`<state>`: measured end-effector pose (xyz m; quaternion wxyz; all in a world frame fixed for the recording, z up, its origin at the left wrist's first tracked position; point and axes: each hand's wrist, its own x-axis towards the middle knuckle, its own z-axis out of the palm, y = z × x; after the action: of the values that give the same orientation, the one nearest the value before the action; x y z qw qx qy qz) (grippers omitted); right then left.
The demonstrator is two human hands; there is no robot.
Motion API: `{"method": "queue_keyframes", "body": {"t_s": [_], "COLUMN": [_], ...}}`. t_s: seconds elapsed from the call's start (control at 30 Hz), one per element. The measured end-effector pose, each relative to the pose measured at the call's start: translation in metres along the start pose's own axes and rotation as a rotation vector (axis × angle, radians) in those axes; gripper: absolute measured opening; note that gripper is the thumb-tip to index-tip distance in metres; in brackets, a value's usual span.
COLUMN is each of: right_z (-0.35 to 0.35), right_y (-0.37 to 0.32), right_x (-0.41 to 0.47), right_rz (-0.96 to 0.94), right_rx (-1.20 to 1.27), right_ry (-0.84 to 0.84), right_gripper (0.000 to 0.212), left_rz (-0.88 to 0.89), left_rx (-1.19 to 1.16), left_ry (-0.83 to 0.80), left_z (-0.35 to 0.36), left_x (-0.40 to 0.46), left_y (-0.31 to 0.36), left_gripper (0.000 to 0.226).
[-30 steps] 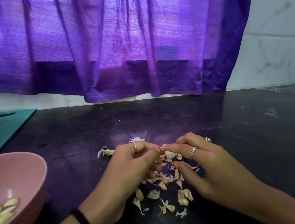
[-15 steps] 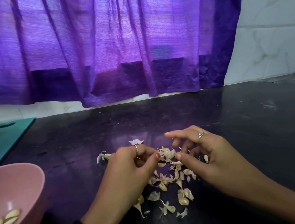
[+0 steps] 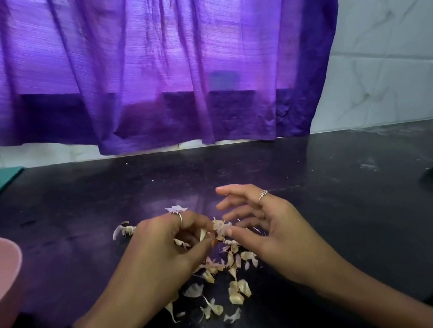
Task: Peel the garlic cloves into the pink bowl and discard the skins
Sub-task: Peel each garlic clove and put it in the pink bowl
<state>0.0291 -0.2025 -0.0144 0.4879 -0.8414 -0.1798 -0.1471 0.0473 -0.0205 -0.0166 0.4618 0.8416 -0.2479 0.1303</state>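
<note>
Your left hand [image 3: 166,250] pinches garlic skins [image 3: 223,267] scattered mid-surface; your right hand [image 3: 260,226] hovers with fingers spread, holding nothing. You're gathering peels, I judge; next, scoop them together. The pink bowl [image 3: 3,271] sits near left.

Dim, purple backlight through the curtain [image 3: 144,64]; soft motion blur throughout.
</note>
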Motion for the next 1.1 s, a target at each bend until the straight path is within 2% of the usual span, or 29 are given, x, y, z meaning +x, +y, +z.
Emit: {"method": "queue_keyframes", "body": {"t_s": [0.27, 0.6, 0.73, 0.97, 1.1], "right_z": [0.004, 0.001, -0.004, -0.006, -0.007], "right_y": [0.000, -0.005, -0.006, 0.001, -0.002], "right_x": [0.000, -0.004, -0.004, -0.003, -0.004], "right_rz": [-0.003, -0.057, -0.049, -0.023, 0.046], "right_rx": [0.068, 0.061, 0.053, -0.112, 0.040], "right_ry": [-0.010, -0.012, 0.028, 0.065, 0.046], "right_gripper": [0.048, 0.044, 0.048, 0.060, 0.044], "left_rz": [-0.004, -0.021, -0.040, -0.045, -0.047], "left_rx": [-0.004, 0.055, 0.041, 0.051, 0.052], "left_ry": [-0.052, -0.013, 0.015, 0.011, 0.001], "left_z": [0.002, 0.000, -0.003, -0.003, -0.003], "left_x": [-0.001, 0.000, 0.001, 0.000, -0.001], "left_y": [0.000, -0.004, -0.006, -0.004, -0.002], "left_gripper": [0.022, 0.018, 0.020, 0.021, 0.023]}}
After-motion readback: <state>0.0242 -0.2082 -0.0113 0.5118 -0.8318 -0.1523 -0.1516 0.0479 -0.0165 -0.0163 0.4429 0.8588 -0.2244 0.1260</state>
